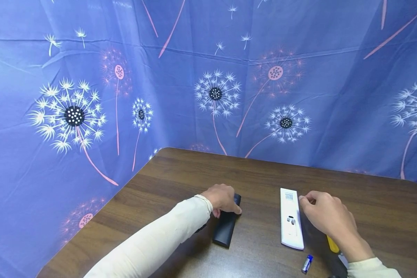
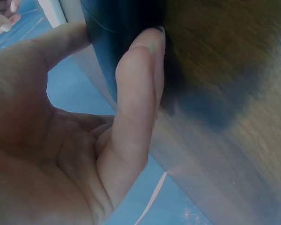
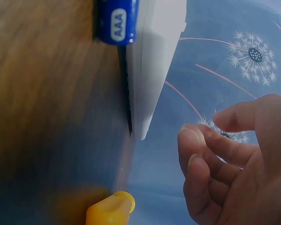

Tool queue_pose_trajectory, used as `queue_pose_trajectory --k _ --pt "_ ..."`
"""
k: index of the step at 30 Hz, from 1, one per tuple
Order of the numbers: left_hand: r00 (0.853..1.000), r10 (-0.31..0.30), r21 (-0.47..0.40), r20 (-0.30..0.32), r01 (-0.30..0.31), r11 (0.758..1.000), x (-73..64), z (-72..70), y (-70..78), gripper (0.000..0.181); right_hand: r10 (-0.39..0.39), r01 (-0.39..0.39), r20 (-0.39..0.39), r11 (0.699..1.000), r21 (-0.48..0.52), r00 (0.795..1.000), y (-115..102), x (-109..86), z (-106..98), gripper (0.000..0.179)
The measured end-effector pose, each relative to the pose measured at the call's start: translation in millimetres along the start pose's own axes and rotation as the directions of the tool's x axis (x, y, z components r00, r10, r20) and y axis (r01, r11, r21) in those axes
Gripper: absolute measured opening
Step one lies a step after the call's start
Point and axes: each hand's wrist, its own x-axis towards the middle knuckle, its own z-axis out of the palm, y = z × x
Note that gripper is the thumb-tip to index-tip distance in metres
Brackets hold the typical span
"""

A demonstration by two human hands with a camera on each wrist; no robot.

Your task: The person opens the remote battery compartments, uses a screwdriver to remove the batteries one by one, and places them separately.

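Observation:
My left hand [image 1: 222, 199] is over the upper part of a slim black remote control [image 1: 224, 229] on the wooden table. In the left wrist view its thumb and fingers [image 2: 133, 98] pinch the remote's two long sides. To the right lies a white remote control [image 1: 292, 227] with a printed code label and small metal parts showing near its middle. Just right of it hovers my right hand [image 1: 328, 212], fingers loosely bent, holding nothing. A blue AAA battery [image 1: 307, 264] lies by the white remote's near end; the right wrist view shows its lettering.
A yellow-handled tool [image 1: 333, 244] lies partly hidden beneath my right wrist. The brown wooden table [image 1: 257, 173] has a rounded far left corner. Behind and to the left hangs a blue curtain [image 1: 173, 96] with dandelion prints.

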Motion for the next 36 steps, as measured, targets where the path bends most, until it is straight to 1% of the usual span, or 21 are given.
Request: queue_pose_trajectory --k 6,10,13,16,20,23,25,28,29,31,34,36 --pt "1.0 -0.012 0.007 -0.011 0.012 1.0 2.6 2.4 -0.1 0.039 -0.013 0.013 0.004 1.0 -0.015 1.0 -1.0 0.5 -0.2 0.046" --pt "1.0 0.004 0.003 -0.006 -0.004 1.0 5.1 1.1 5.6 0.039 -0.019 0.019 -0.001 1.0 -0.022 1.0 0.1 -0.6 0.6 0.043" --pt "1.0 0.023 -0.004 -0.006 -0.023 1.0 7.2 -1.6 10.8 0.041 -0.047 0.046 -0.024 0.998 -0.032 0.999 -0.6 -2.1 2.0 0.04" --pt "0.999 0.045 -0.039 -0.009 -0.045 0.998 9.1 -4.4 14.8 0.04 -0.083 0.081 -0.048 0.996 -0.04 0.995 -3.6 -4.9 4.1 0.036" --pt "0.997 0.075 -0.132 -0.031 -0.079 0.988 12.3 -7.6 16.4 0.036 -0.126 0.124 -0.056 0.992 -0.036 0.99 -10.7 -9.6 8.2 0.03" --pt "0.993 0.1 -0.197 -0.069 -0.112 0.974 15.8 -9.7 17.2 0.036 -0.142 0.141 -0.051 0.989 -0.034 0.989 -17.8 -12.6 10.3 0.026" --pt "0.989 0.105 -0.238 -0.1 -0.126 0.963 17.8 -10.9 18.8 0.041 -0.147 0.145 -0.047 0.989 -0.029 0.988 -23.3 -14.6 11.1 0.026" --pt "0.981 0.102 -0.283 -0.163 -0.145 0.948 19.1 -12.7 22.7 0.06 -0.154 0.154 -0.044 0.988 -0.014 0.987 -31.6 -18.0 13.0 0.024" --pt "0.977 0.098 -0.295 -0.187 -0.151 0.944 19.5 -13.0 24.5 0.065 -0.158 0.158 -0.042 0.987 -0.002 0.987 -34.2 -19.0 13.5 0.024" --pt "0.966 0.095 -0.302 -0.24 -0.167 0.939 20.5 -13.4 28.7 0.069 -0.166 0.167 -0.037 0.986 0.02 0.985 -38.7 -21.4 14.4 0.026" --pt "0.946 0.086 -0.308 -0.313 -0.187 0.933 21.4 -14.5 35.4 0.066 -0.178 0.179 -0.029 0.983 0.044 0.984 -44.9 -24.9 15.9 0.028" --pt "0.935 0.083 -0.329 -0.346 -0.203 0.922 21.9 -14.9 40.0 0.063 -0.185 0.186 -0.033 0.981 0.06 0.982 -48.0 -26.7 16.9 0.029"
